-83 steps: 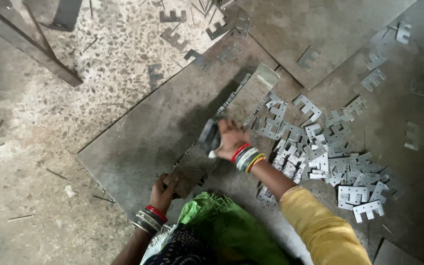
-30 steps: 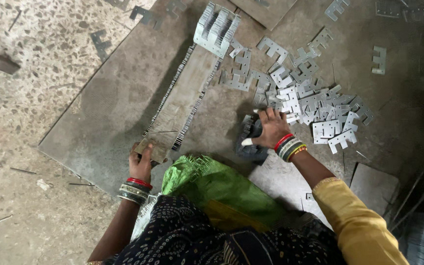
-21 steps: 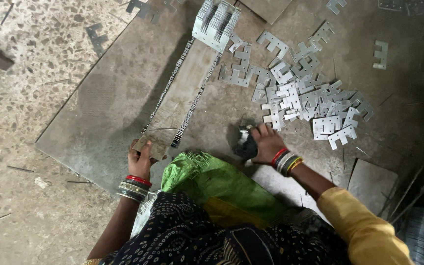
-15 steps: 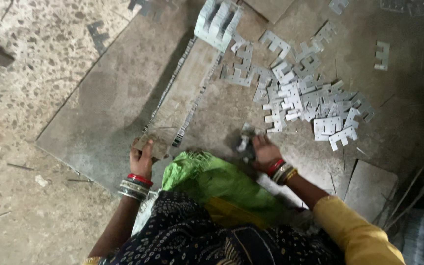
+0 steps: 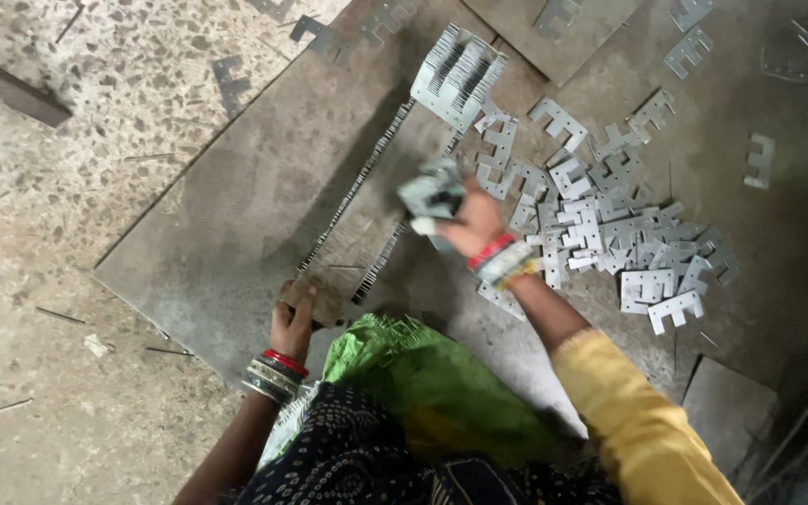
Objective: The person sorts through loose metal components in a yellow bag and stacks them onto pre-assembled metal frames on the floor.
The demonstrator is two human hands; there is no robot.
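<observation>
My left hand (image 5: 294, 320) presses on the near end of a long row of thin metal stampings (image 5: 359, 217) stacked on edge across a grey metal sheet (image 5: 226, 206). My right hand (image 5: 465, 223) is raised above the row and grips a small bundle of flat E-shaped metal plates (image 5: 432, 194). Just right of that hand, a loose heap of the same E-shaped plates (image 5: 610, 229) lies spread out. A bunched block of stampings (image 5: 458, 75) stands at the far end of the row.
Speckled stone floor (image 5: 67, 187) lies to the left, with a dark bar (image 5: 7, 84) at the upper left. Stray plates (image 5: 759, 159) are scattered at the top and right. Green cloth (image 5: 423, 374) covers my lap. A flat slab (image 5: 727, 411) sits at the lower right.
My right hand has lifted from the near edge of the heap and moved up and left over the row, holding plates. The left hand stays on the row's near end.
</observation>
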